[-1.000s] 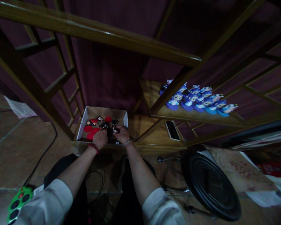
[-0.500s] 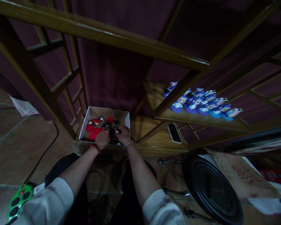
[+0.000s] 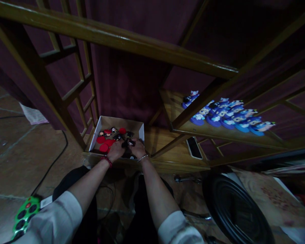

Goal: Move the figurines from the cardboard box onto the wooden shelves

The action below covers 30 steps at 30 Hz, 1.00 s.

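Head view: a dark figurine point(image 3: 131, 143) sits between both hands, low over the right part of a shallow white box point(image 3: 141, 131). My right hand point(image 3: 138, 149) grasps it; my left hand point(image 3: 117, 150) reaches in beside it — from here I can't tell whether those fingers grip anything. Around them in the box lie red discs point(image 3: 103, 148) and more dark figurines point(image 3: 118, 137). The box rests on a wooden shelf point(image 3: 159, 139), a phone point(image 3: 194, 147) farther right — blue-purple figurines point(image 3: 221, 117) stand above.

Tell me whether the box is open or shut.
Open: the box is uncovered on top, with red discs and small figures visible inside.
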Motion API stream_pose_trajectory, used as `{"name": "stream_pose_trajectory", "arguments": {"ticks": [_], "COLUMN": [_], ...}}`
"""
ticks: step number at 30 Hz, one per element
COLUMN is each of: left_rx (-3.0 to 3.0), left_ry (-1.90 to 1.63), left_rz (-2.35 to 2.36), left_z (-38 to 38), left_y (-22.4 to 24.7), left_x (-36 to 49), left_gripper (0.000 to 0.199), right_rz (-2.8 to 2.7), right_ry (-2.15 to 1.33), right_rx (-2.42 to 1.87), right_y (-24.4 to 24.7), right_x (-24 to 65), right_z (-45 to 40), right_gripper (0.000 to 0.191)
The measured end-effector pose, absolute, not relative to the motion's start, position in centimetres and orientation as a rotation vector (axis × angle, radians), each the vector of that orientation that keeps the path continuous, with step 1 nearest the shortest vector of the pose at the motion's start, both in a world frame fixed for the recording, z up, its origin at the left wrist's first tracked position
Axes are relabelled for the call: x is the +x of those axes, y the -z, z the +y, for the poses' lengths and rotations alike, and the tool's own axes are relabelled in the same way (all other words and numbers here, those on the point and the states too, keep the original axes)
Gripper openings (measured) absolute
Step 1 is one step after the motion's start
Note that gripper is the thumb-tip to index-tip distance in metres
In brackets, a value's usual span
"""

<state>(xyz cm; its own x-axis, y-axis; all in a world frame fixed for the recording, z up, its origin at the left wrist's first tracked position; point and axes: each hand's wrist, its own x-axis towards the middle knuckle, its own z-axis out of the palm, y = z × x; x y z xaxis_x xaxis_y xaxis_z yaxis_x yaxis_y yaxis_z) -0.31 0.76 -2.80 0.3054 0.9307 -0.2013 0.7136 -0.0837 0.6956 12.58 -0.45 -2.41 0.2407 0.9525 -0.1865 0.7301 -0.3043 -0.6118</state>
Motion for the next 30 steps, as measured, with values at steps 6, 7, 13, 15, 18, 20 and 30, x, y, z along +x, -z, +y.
{"name": "stream_pose_trajectory", "arguments": {"ticks": [6,7,13,15,18,20,30], "left_rx": [1.737,1.695,1.366,1.257,1.134,1.061,0.805], "left_ry": [-0.481,-0.506,-0.634,-0.648,-0.668,-0.684,-0.714], "left_rz": [1.387,1.367,1.275,1.213,1.165,1.179,1.174], "left_z": [1.0,0.9,0.5,0.3,0.1,0.0,-0.1], "left_y": [3.1,3.1,2.2,1.7,1.3,1.2,0.4], "left_x": [-0.4,-0.4,-0.4,-0.4,-0.5,-0.6,-0.5], "left_gripper": [0.032,0.031,0.026,0.023,0.020,0.018,0.023], "right_rz": [-1.567,-1.569,-1.506,-1.502,-1.503,-1.505,-1.439], "right_ry": [-0.752,-0.751,-0.783,-0.796,-0.799,-0.814,-0.879], "right_rx": [-2.081,-2.074,-2.054,-2.025,-2.007,-2.002,-1.962], "right_y": [2.5,2.4,2.4,2.4,2.5,2.6,3.1], "right_x": [12.7,12.7,12.8,12.8,13.0,13.0,13.0], "right_z": [-0.4,-0.4,-0.4,-0.4,-0.3,-0.3,0.0], "right_gripper": [0.023,0.023,0.026,0.027,0.028,0.028,0.032]}}
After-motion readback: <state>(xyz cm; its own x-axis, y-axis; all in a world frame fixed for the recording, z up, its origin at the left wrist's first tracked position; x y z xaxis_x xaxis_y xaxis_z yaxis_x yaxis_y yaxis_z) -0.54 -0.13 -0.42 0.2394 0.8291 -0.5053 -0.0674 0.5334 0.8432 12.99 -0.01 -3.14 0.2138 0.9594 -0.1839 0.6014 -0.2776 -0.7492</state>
